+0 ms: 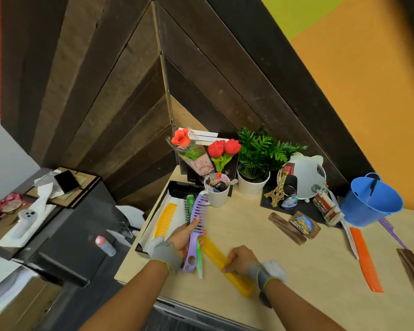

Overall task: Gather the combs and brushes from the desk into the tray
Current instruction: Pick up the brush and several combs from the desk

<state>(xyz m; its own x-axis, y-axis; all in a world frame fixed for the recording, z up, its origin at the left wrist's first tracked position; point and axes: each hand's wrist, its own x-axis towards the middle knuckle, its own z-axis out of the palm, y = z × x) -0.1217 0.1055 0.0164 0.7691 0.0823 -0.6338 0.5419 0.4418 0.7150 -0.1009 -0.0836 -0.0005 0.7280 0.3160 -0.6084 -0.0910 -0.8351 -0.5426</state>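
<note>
A: What is the left hand (184, 237) doing?

B: Its forearm reaches up from the near edge, and the fingers are wrapped around a wide-toothed purple plastic comb (196, 225) together with a green bristle brush (193, 231). Both point toward the far left, their heads over the near end of the black-rimmed white tray (153, 219).

A: Anything in the tray?

B: A yellow-orange plastic comb (165, 219) lies flat in it, left of the held pair.

A: And the right hand (240, 259)?

B: Palm down, fingers curled over the middle of a long yellow plastic comb (227, 265) lying on the pale wooden desk (285, 259) near the front edge. It grips or presses; I cannot tell which.

A: What else is out?

B: On the right, a long orange comb (366, 260), a slim purple tail comb (392, 231) beside the blue plastic bucket (371, 201), and a brown wood-grain comb (286, 228) near the middle.
</note>
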